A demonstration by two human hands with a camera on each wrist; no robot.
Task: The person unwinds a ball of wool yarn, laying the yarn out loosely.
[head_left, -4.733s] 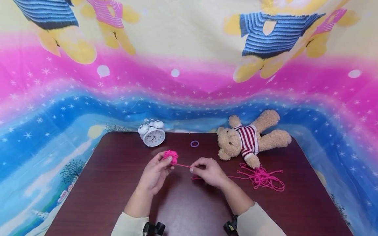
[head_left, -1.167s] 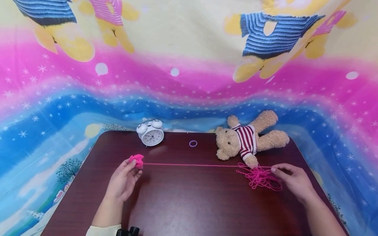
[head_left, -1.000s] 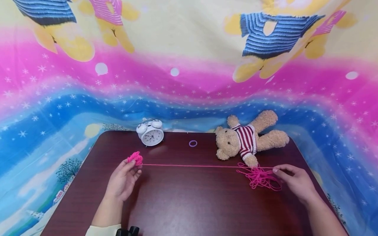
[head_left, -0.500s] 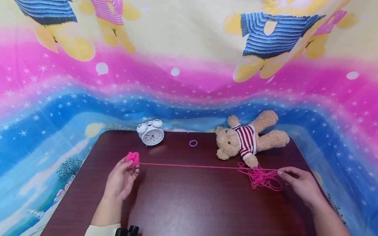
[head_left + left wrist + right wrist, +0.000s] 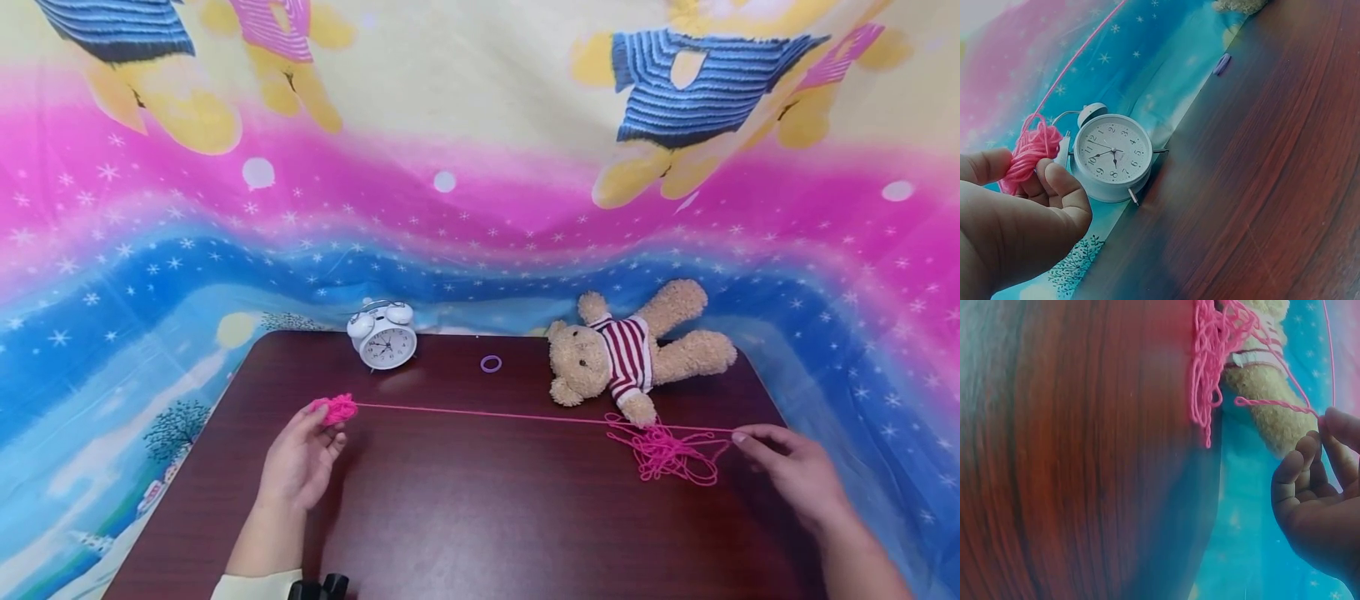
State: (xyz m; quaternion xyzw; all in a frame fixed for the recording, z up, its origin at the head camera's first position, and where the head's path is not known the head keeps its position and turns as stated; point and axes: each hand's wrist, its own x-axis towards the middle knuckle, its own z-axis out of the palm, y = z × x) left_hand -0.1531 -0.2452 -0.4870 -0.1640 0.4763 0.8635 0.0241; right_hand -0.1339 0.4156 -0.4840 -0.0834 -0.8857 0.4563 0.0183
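Note:
My left hand (image 5: 300, 458) grips a small wound ball of pink yarn (image 5: 1034, 150) between thumb and fingers, raised over the left of the table. From the ball a taut yarn strand (image 5: 480, 412) crosses to my right hand (image 5: 798, 475), whose thumb and forefinger pinch it at the far right. In the right wrist view, a short twisted bit of yarn (image 5: 1272, 402) sticks out from that pinch, and another length runs down from it. A loose tangle of pink yarn (image 5: 667, 454) lies on the table under the strand, beside the bear's paw.
A teddy bear (image 5: 588, 362) in a striped shirt lies on its side at the back right of the brown table (image 5: 480, 508). At the back left stands a white alarm clock (image 5: 386, 346). A purple ring (image 5: 491, 364) lies between them. Printed cloth (image 5: 480, 225) hangs behind.
From close together near the middle, my hands have drawn far apart, stretching the strand between them. Over the last second my right hand has moved further right and the left slightly left.

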